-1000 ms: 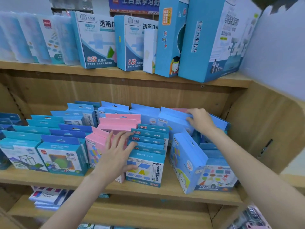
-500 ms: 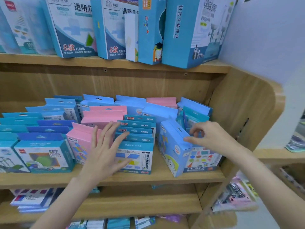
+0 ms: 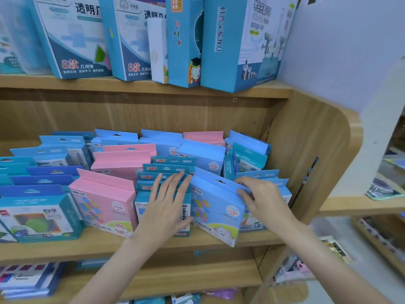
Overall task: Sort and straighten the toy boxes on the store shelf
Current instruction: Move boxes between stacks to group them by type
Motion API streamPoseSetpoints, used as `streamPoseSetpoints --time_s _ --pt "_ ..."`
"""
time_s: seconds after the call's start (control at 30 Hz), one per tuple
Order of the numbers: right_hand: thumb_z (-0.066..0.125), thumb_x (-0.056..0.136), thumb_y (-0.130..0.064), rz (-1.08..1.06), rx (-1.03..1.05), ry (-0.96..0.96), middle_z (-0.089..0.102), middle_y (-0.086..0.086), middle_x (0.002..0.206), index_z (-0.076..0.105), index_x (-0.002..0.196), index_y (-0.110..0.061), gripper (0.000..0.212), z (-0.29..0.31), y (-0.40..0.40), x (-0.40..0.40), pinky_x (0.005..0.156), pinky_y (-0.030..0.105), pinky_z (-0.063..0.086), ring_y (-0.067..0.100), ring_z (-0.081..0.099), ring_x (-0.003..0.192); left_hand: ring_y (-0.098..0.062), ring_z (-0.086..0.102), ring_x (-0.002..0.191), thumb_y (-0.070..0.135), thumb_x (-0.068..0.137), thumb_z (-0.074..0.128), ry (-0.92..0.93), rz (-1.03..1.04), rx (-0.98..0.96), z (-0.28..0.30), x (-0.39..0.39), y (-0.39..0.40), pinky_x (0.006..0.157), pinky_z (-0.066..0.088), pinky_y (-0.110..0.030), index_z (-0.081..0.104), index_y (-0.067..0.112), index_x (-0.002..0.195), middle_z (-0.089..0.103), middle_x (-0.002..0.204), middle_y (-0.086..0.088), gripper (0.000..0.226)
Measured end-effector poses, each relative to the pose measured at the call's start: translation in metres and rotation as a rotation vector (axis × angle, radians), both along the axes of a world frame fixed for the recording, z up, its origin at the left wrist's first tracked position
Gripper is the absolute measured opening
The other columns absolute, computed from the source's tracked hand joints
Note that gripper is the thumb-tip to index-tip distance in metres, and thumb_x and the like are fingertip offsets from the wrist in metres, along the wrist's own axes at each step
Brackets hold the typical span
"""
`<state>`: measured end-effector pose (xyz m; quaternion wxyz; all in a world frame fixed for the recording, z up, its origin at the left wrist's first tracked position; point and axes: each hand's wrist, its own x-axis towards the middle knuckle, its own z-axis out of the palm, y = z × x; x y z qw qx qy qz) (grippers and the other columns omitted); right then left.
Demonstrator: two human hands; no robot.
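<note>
Leaning askew at the front of the middle shelf [image 3: 153,249], the light blue box [image 3: 215,207] stands with its near corner jutting past the shelf edge, just right of a row of teal boxes [image 3: 168,170] and just left of the teal box [image 3: 258,224] by the cabinet's side panel [image 3: 311,154]. The right hand [image 3: 260,197] pinches its top right corner between thumb and curled fingers. The left hand [image 3: 167,207] lies flat, fingers straight and spread, against the front teal box. A pink box [image 3: 105,202] stands further left; tall blue boxes [image 3: 238,42] fill the upper shelf.
</note>
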<state>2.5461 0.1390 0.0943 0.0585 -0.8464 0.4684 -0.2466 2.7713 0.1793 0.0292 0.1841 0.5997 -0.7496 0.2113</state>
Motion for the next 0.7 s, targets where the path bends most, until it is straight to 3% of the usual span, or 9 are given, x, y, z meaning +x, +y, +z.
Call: streamPoseSetpoints --time_s 0.1,0.23,0.37,0.43,0.5,0.63,0.7 --pt "0.053 0.091 -0.021 0.020 0.046 0.025 0.064 0.003 0.106 0.057 0.110 -0.013 0.022 0.000 0.000 -0.001 0.076 0.030 0.041 0.017 0.056 0.086 -0.029 0.037 0.125 0.052 0.057 0.078 0.003 -0.016 -0.024 -0.002 0.001 -0.001 0.110 0.012 -0.050 0.032 0.007 0.138 0.048 0.134 -0.015 0.104" --pt "0.062 0.082 -0.039 -0.041 0.044 -0.098 0.066 -0.005 0.086 0.064 0.095 -0.016 0.026 0.029 -0.017 -0.009 0.061 0.021 0.041 -0.002 0.046 0.061 -0.028 0.031 0.131 0.052 0.061 0.076 0.019 -0.034 -0.084 0.005 -0.007 0.000 0.110 0.010 -0.053 0.031 0.011 0.139 0.043 0.139 -0.014 0.099" --pt "0.061 0.079 -0.050 -0.214 0.212 0.066 0.066 0.014 0.084 0.064 0.091 -0.002 0.050 0.044 -0.073 0.010 0.068 0.038 0.050 0.026 0.061 0.080 -0.029 0.028 0.133 0.053 0.063 0.074 -0.025 -0.040 -0.083 0.013 -0.026 -0.007 0.112 0.005 -0.053 0.029 0.017 0.141 0.039 0.143 -0.012 0.097" --pt "0.062 0.081 -0.042 -0.214 0.280 0.143 0.052 0.012 0.062 0.053 0.064 -0.004 0.042 0.037 -0.093 0.025 0.051 0.034 0.039 0.026 0.053 0.064 -0.030 0.028 0.133 0.053 0.063 0.073 -0.044 -0.026 -0.045 0.013 -0.031 -0.011 0.111 0.005 -0.054 0.030 0.019 0.142 0.039 0.144 -0.011 0.096" --pt "0.061 0.081 -0.024 -0.235 0.291 0.140 0.037 0.005 0.052 0.035 0.052 -0.011 0.041 0.033 -0.107 0.030 0.044 0.028 0.025 0.020 0.038 0.051 -0.030 0.030 0.132 0.051 0.062 0.074 -0.044 -0.019 -0.020 0.010 -0.033 -0.014 0.110 0.007 -0.054 0.032 0.020 0.141 0.040 0.143 -0.011 0.095" --pt "0.060 0.077 -0.009 -0.319 0.274 -0.055 0.032 0.007 0.046 0.032 0.046 -0.010 0.042 0.031 -0.120 0.019 0.053 0.028 0.030 0.021 0.032 0.049 -0.029 0.033 0.130 0.045 0.064 0.074 -0.021 -0.019 -0.029 0.006 -0.033 -0.015 0.110 0.011 -0.053 0.031 0.020 0.141 0.041 0.142 -0.011 0.092" --pt "0.060 0.078 -0.008 -0.329 0.282 -0.139 0.038 0.008 0.047 0.039 0.047 -0.007 0.037 0.032 -0.118 0.019 0.056 0.028 0.034 0.020 0.036 0.048 -0.029 0.035 0.129 0.044 0.063 0.075 -0.032 -0.027 -0.050 0.006 -0.033 -0.016 0.109 0.012 -0.053 0.030 0.020 0.141 0.041 0.142 -0.011 0.093"
